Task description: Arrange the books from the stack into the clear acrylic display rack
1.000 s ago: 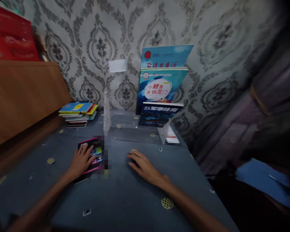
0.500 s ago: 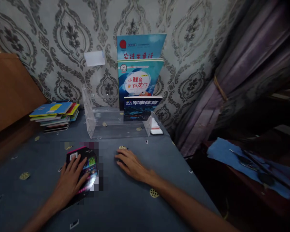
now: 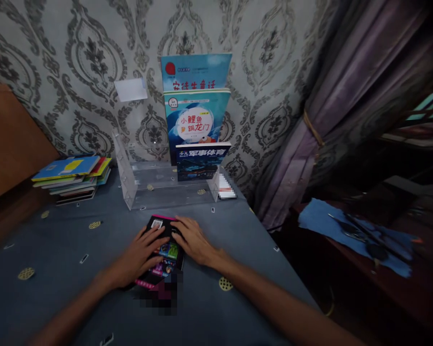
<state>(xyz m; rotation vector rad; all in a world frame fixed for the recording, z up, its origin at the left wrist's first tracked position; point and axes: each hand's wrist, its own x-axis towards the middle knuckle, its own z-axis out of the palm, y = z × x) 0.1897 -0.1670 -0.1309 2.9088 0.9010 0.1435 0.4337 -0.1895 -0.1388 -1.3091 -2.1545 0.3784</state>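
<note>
A black book (image 3: 171,252) with a pink edge and colourful pictures lies flat on the tablecloth, in front of the clear stand. My left hand (image 3: 137,258) rests palm down on its left side, fingers spread across the cover. At the upper right edge is my right hand (image 3: 197,243), its fingers stretched out over the book's corner. Neither hand is closed around the book. Behind them, the clear acrylic stand (image 3: 173,196) holds a dark blue book (image 3: 202,162), a light blue book (image 3: 197,117) and a taller blue book (image 3: 198,69) in stepped rows.
A stack of books (image 3: 72,175) lies at the left, near a brown wooden panel (image 3: 14,139). A white card (image 3: 131,90) sits above the stand's left side. To the right hang purple curtains (image 3: 310,125), with a blue cloth (image 3: 353,238) and dark tools on a lower surface.
My left hand has slid the black book to the right, up to my right hand. The right hand's fingers now lie on its corner. The view has shifted slightly.
</note>
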